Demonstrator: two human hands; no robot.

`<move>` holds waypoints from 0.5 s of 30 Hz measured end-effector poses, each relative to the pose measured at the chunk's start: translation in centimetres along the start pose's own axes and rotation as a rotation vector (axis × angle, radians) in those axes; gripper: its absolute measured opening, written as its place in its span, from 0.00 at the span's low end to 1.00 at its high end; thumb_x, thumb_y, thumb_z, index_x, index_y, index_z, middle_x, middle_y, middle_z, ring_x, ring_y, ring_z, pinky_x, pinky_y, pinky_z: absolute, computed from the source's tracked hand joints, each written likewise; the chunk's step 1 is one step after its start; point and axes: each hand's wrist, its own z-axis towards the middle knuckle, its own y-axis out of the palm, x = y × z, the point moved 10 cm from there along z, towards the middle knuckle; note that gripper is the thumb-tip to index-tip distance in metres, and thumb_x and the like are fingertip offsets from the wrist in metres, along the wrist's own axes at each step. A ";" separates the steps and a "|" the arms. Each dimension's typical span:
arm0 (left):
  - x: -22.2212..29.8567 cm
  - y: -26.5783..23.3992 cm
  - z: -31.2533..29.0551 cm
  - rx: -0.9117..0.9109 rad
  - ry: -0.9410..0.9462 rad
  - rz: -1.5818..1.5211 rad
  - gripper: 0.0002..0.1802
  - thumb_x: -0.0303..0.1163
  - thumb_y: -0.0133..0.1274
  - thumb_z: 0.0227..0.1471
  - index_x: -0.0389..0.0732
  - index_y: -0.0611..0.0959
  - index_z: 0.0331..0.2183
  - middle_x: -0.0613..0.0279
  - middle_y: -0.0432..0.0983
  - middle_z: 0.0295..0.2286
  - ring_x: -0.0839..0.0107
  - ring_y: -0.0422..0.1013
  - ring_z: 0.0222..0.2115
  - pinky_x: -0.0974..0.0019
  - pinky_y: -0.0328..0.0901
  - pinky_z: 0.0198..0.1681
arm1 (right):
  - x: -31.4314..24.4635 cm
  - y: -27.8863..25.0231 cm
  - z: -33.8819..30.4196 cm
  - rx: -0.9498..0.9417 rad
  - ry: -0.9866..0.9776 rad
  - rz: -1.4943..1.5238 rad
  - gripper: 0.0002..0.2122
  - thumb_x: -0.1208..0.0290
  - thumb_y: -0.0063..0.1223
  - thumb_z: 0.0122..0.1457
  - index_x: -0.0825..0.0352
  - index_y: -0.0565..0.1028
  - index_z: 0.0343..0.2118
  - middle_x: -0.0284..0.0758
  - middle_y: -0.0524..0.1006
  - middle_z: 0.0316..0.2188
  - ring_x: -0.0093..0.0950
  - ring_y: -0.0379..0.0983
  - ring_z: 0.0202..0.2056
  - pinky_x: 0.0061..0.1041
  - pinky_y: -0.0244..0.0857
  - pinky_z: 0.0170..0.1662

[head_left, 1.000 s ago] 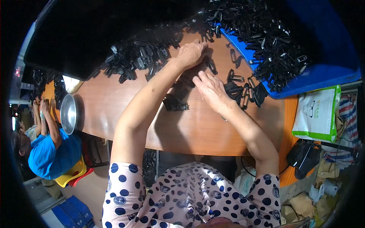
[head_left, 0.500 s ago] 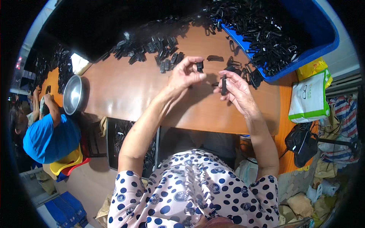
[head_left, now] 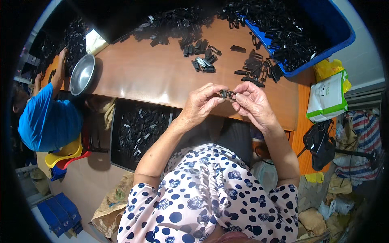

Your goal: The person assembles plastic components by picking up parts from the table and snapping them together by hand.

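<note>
Close together over the table's front edge, my left hand (head_left: 204,102) and my right hand (head_left: 254,104) both pinch small black plastic parts (head_left: 227,94) between thumb and fingers. The parts meet end to end or overlap; the fingertips hide how they join. Beyond my hands lies a small group of black plastic pieces (head_left: 206,64), a few with shiny faces. To their right is a loose cluster of dark elongated frame-like pieces (head_left: 255,65). One single dark piece (head_left: 238,49) rests between the two groups.
A blue bin (head_left: 288,73) full of black parts stands at the far right, beside a white-green bag (head_left: 324,97). A metal bowl (head_left: 82,75) sits at the left table edge. Below it is a black tray of parts (head_left: 139,131). A person in blue (head_left: 50,121) works at left.
My hands have come together and nearer to my body, bringing the two held parts into contact or nearly so. The view has shifted, showing more of the black tray.
</note>
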 end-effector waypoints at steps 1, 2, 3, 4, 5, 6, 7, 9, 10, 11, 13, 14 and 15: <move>0.3 0.0 -0.1 0.000 0.001 -0.001 0.14 0.22 0.54 0.51 0.36 0.78 0.42 0.61 0.71 0.28 0.73 0.70 0.29 0.72 0.65 0.33 | 0.1 0.1 -0.1 0.001 0.000 -0.001 0.08 0.71 0.54 0.59 0.64 0.70 0.40 0.28 0.73 0.32 0.13 0.69 0.28 0.09 0.61 0.29; 1.1 0.0 -0.2 -0.003 0.058 0.024 0.14 0.23 0.54 0.51 0.36 0.78 0.42 0.61 0.72 0.28 0.75 0.70 0.28 0.73 0.65 0.31 | 0.0 0.4 -0.2 -0.013 -0.001 -0.026 0.08 0.72 0.54 0.59 0.64 0.70 0.39 0.28 0.73 0.31 0.13 0.69 0.28 0.08 0.59 0.27; 1.8 0.1 -0.3 -0.007 0.115 0.049 0.14 0.23 0.54 0.52 0.36 0.78 0.43 0.62 0.74 0.28 0.76 0.70 0.27 0.74 0.64 0.29 | 0.0 0.6 -0.3 -0.026 -0.003 -0.052 0.08 0.72 0.54 0.59 0.64 0.70 0.39 0.27 0.73 0.30 0.12 0.68 0.27 0.08 0.57 0.24; 1.9 0.1 -0.4 -0.008 0.116 0.048 0.14 0.23 0.54 0.52 0.36 0.78 0.43 0.62 0.74 0.28 0.76 0.70 0.27 0.74 0.64 0.29 | 0.0 0.7 -0.4 -0.025 -0.003 -0.052 0.08 0.72 0.54 0.59 0.64 0.70 0.39 0.27 0.73 0.30 0.12 0.68 0.27 0.08 0.57 0.24; 2.0 0.1 -0.6 -0.014 0.134 0.076 0.14 0.23 0.54 0.51 0.36 0.78 0.43 0.61 0.74 0.29 0.75 0.70 0.27 0.74 0.64 0.29 | 0.1 0.6 -0.5 -0.017 0.011 -0.065 0.07 0.72 0.54 0.59 0.64 0.70 0.38 0.27 0.73 0.28 0.12 0.68 0.27 0.07 0.56 0.23; 2.2 0.2 -0.7 -0.019 0.152 0.105 0.14 0.23 0.55 0.51 0.36 0.78 0.43 0.60 0.74 0.29 0.74 0.70 0.26 0.73 0.64 0.29 | 0.2 0.6 -0.6 -0.010 0.024 -0.077 0.07 0.72 0.54 0.59 0.64 0.70 0.38 0.27 0.73 0.27 0.12 0.67 0.26 0.06 0.55 0.22; 2.2 0.0 -0.9 -0.020 0.151 0.104 0.14 0.23 0.55 0.51 0.36 0.78 0.43 0.60 0.74 0.29 0.74 0.70 0.26 0.73 0.64 0.29 | 0.3 0.4 -0.7 -0.008 0.026 -0.076 0.07 0.72 0.54 0.59 0.64 0.70 0.38 0.27 0.73 0.27 0.12 0.67 0.26 0.06 0.55 0.22; 1.8 0.3 -1.3 -0.062 0.118 0.203 0.15 0.24 0.55 0.50 0.35 0.78 0.42 0.57 0.74 0.29 0.70 0.71 0.26 0.72 0.65 0.29 | 1.1 0.2 -0.8 -0.042 0.082 -0.075 0.05 0.74 0.53 0.59 0.65 0.70 0.36 0.28 0.74 0.27 0.13 0.69 0.25 0.06 0.58 0.21; 1.8 0.3 -1.5 -0.065 0.114 0.203 0.15 0.24 0.55 0.50 0.35 0.78 0.42 0.57 0.74 0.29 0.70 0.71 0.26 0.72 0.65 0.29 | 1.2 0.1 -0.8 -0.040 0.084 -0.072 0.05 0.74 0.53 0.59 0.65 0.70 0.36 0.28 0.74 0.27 0.13 0.69 0.25 0.06 0.58 0.21; 2.0 0.3 -1.6 -0.062 0.116 0.200 0.15 0.24 0.55 0.50 0.35 0.78 0.42 0.56 0.74 0.29 0.68 0.72 0.26 0.70 0.66 0.30 | 1.3 0.2 -1.0 -0.049 0.106 -0.091 0.05 0.73 0.54 0.59 0.65 0.70 0.36 0.28 0.74 0.26 0.12 0.68 0.24 0.06 0.56 0.20; 2.3 0.4 -1.8 -0.062 0.114 0.197 0.15 0.24 0.56 0.49 0.35 0.78 0.42 0.55 0.75 0.29 0.66 0.73 0.26 0.69 0.66 0.30 | 1.4 0.5 -1.1 -0.056 0.131 -0.106 0.05 0.73 0.54 0.59 0.65 0.70 0.35 0.28 0.73 0.26 0.12 0.67 0.24 0.06 0.54 0.19; 2.8 0.5 -2.0 -0.067 0.146 0.274 0.14 0.24 0.56 0.49 0.35 0.78 0.40 0.55 0.75 0.28 0.64 0.73 0.27 0.67 0.67 0.30 | 1.9 0.6 -1.2 -0.058 0.169 -0.117 0.05 0.73 0.54 0.59 0.65 0.70 0.35 0.28 0.73 0.25 0.12 0.67 0.23 0.06 0.53 0.19; 3.2 0.7 -2.2 -0.073 0.178 0.350 0.13 0.25 0.57 0.48 0.35 0.78 0.38 0.54 0.75 0.28 0.61 0.73 0.27 0.66 0.68 0.30 | 2.3 0.7 -1.2 -0.060 0.206 -0.128 0.06 0.72 0.55 0.58 0.65 0.70 0.34 0.29 0.73 0.25 0.12 0.66 0.22 0.06 0.51 0.18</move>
